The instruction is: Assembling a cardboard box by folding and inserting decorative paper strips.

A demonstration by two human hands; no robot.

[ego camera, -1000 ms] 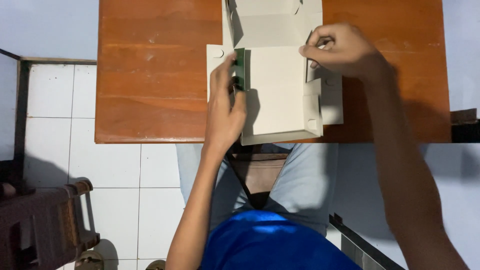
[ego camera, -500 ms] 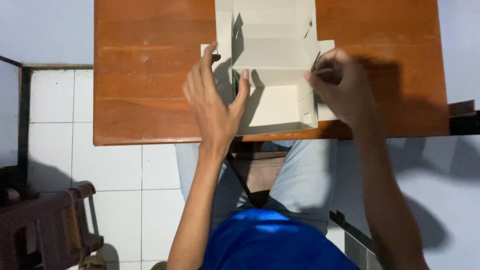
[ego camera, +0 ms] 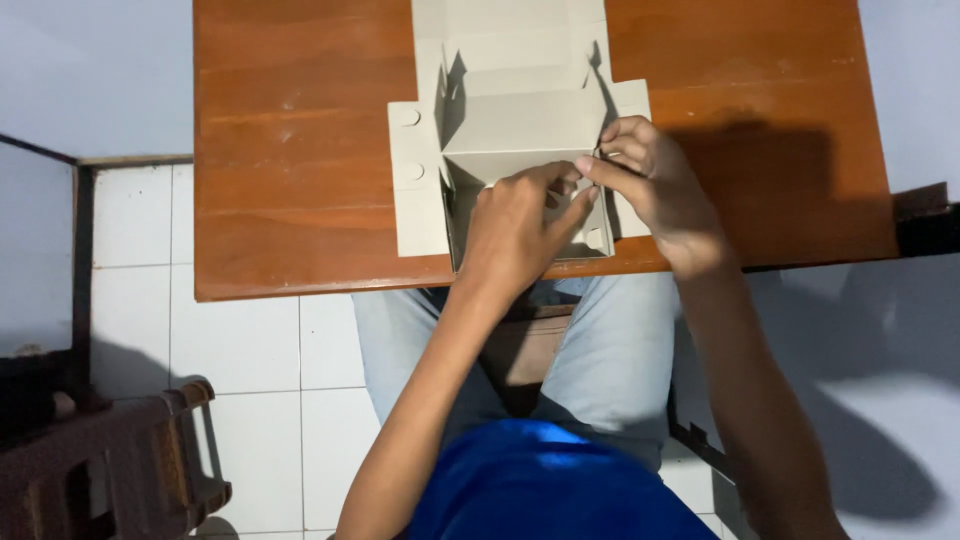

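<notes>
— Where's the cardboard box (ego camera: pixel 520 110)?
— On the wooden bench (ego camera: pixel 300 150), half folded, toward twelve o'clock; flat side flap (ego camera: pixel 415 180) out at nine.
— Anything inside?
— Nothing showing.
— Hands?
— Left hand (ego camera: pixel 520 225) curled on the front panel; right hand (ego camera: pixel 655 190) at three, fingers (ego camera: pixel 610 175) pinching the right wall.
</notes>
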